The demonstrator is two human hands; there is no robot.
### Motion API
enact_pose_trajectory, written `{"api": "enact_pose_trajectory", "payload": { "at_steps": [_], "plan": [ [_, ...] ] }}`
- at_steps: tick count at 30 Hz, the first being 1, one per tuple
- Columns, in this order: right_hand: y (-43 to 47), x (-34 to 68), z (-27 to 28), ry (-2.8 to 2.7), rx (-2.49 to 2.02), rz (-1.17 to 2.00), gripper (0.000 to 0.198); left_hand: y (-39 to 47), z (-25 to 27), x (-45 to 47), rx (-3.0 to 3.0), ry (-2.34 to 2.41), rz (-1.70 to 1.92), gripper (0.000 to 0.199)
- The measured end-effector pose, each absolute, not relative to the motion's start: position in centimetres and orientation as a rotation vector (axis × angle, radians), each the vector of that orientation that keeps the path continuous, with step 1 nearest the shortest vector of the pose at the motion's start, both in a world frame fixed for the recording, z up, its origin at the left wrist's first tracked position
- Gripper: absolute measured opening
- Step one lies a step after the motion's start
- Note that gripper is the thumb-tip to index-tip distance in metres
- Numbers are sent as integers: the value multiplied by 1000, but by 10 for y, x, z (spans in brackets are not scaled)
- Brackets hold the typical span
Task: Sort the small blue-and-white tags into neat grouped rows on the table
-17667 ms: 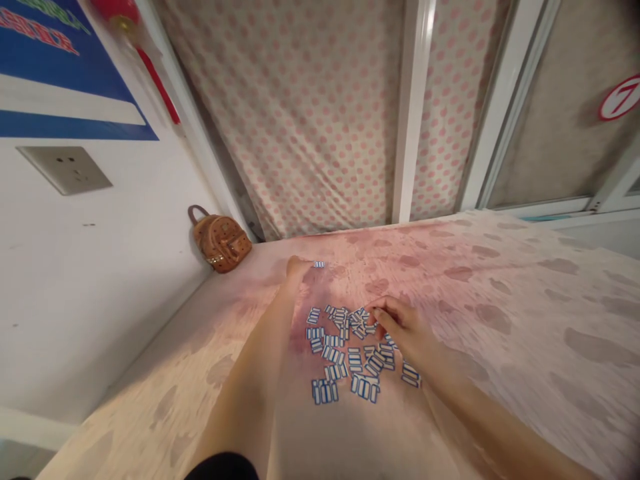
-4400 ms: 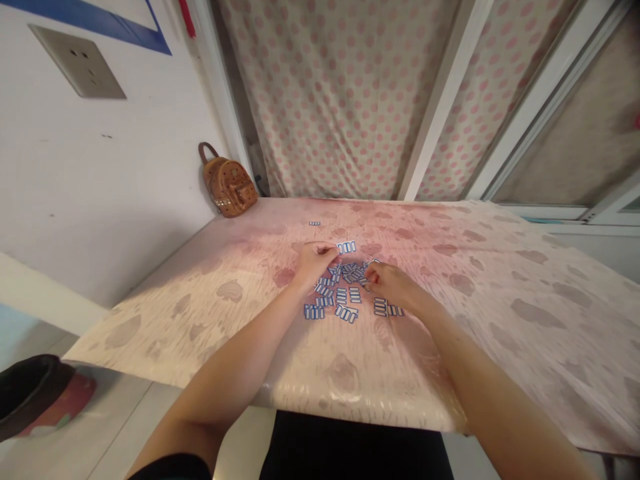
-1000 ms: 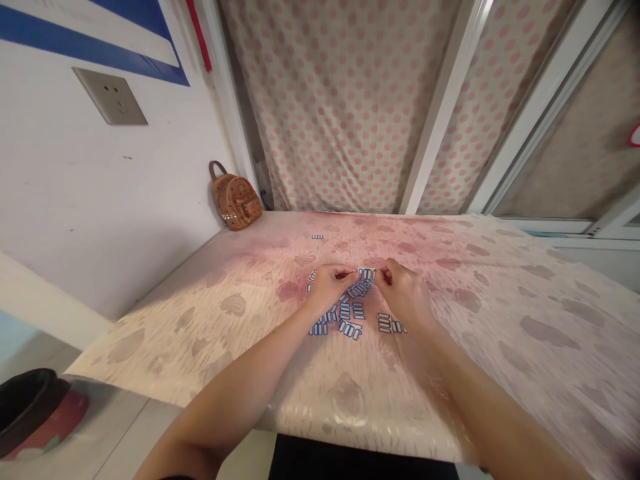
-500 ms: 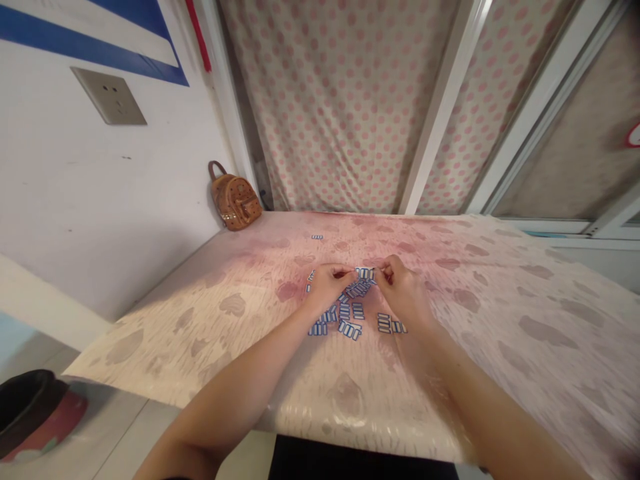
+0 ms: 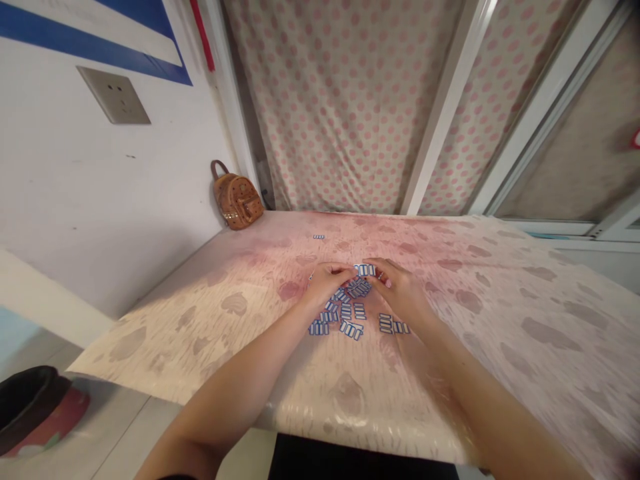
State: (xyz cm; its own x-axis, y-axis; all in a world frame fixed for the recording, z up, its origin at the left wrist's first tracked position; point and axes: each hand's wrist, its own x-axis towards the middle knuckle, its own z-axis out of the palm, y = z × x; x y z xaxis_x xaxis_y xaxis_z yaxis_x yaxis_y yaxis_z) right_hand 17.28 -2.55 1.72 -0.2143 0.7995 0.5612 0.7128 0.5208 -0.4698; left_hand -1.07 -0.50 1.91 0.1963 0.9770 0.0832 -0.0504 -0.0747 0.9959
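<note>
A small flat blue-and-white striped piece (image 5: pixel 365 269) is held up over the table between my two hands. My left hand (image 5: pixel 326 283) pinches its left edge with thumb and fingers close together. At the right edge, my right hand (image 5: pixel 400 288) grips it with curled fingers, the thumb lower down. Right below lies a loose cluster of similar striped pieces (image 5: pixel 346 311), some overlapping. Two more striped pieces (image 5: pixel 393 325) lie by my right wrist, and a single one (image 5: pixel 319 237) lies farther back. My left hand hides part of the cluster. What exactly the pieces are is too small to tell.
A patterned cloth covers the table (image 5: pixel 320 373). A small brown backpack (image 5: pixel 237 200) leans by the wall at the back left corner. A dotted curtain (image 5: pixel 345 107) hangs behind the table. On the floor at left stands a dark and red bin (image 5: pixel 45 413).
The fingers of my right hand have stretched over the top of the held piece, where before they were curled at its edge. The camera view has shifted slightly.
</note>
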Motion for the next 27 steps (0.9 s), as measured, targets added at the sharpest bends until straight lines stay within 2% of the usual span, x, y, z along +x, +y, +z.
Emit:
{"api": "enact_pose_trajectory", "payload": {
  "at_steps": [6,10,14,18,22,25,27],
  "plan": [
    [-16,180,9,-1806,-1245,274,39,0,15,-13,1316,1083,1172,14],
    [1,199,-8,-1666,-1419,174,36,9,9,-17,1322,1198,1233,14],
    [13,210,-26,-1759,-1545,231,41,15,4,-20,1357,1221,1267,14],
    [13,209,-29,-1877,-1584,244,32,19,0,-22,1366,1194,1296,16],
    [10,209,-25,-1870,-1697,115,26,21,-3,-22,1368,1188,1297,15],
    [11,208,-26,-1822,-1773,26,13,19,-1,-21,1371,1233,1278,14],
    [11,204,-29,-1829,-1806,-38,15,17,1,-20,1376,1233,1269,12]
  ]
}}
